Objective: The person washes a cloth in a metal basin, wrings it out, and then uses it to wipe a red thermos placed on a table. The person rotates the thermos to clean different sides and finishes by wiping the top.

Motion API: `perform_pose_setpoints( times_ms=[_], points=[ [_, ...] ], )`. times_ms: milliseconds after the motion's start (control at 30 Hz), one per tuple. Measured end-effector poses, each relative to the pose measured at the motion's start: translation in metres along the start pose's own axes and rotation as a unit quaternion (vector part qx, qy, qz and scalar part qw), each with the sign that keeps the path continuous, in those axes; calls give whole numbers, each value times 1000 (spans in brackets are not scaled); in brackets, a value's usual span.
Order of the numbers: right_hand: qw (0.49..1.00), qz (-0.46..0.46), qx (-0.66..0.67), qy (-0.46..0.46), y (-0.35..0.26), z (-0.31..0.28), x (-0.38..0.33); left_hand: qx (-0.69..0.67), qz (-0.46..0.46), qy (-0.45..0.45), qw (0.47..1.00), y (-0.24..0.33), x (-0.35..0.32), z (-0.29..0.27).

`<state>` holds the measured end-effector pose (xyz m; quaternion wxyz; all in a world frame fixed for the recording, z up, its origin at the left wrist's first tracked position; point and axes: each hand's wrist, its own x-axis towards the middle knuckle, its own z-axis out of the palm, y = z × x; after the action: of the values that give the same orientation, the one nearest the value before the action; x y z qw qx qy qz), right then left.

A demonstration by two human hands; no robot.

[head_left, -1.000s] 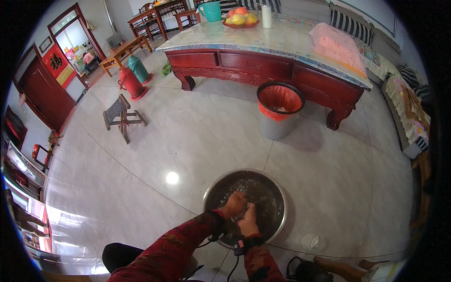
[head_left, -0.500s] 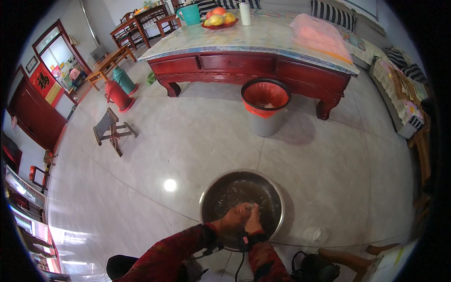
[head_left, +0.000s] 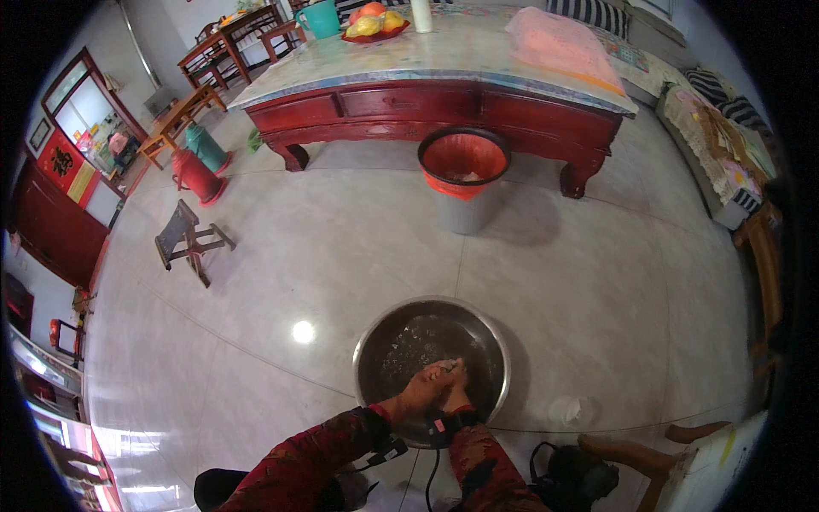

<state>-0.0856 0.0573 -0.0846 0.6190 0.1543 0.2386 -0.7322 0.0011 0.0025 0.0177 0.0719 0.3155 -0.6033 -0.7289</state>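
Note:
A round metal basin [head_left: 384,328] holding water stands on the tiled floor in front of me. Both my hands are over its near half, pressed together. My left hand [head_left: 424,386] and my right hand [head_left: 455,388] pinch a small pale thing [head_left: 450,367] between their fingertips; what it is I cannot tell. Dark red patterned sleeves cover both forearms, and a black band with a cable sits on my right wrist.
A grey bin with a red liner [head_left: 465,175] stands beyond the basin, before a long red wooden table [head_left: 444,102] bearing a fruit plate and a teal jug. A small wooden stool [head_left: 188,239] and red and teal flasks stand left. A wooden chair leg [head_left: 631,452] lies right.
The view has tilted downward, so the basin and bin sit higher in frame. My hands have drawn closer together over the basin, fingertips now meeting.

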Motion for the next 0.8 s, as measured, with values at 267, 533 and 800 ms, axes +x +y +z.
perform_pose_setpoints(
  times_ms=[267, 533, 800],
  points=[
    [947, -60, -145, 281, 35, 51, 8, 149, 73, 157, 973, -54, 39, -42],
    [882, -78, -441, 145, 40, 12, 25, 677, 88, 46, 729, -63, 46, -39],
    [991, -46, -28, 125, 11, 35, -20, 503, 347, 41, 791, -35, 6, -19]
  ],
)
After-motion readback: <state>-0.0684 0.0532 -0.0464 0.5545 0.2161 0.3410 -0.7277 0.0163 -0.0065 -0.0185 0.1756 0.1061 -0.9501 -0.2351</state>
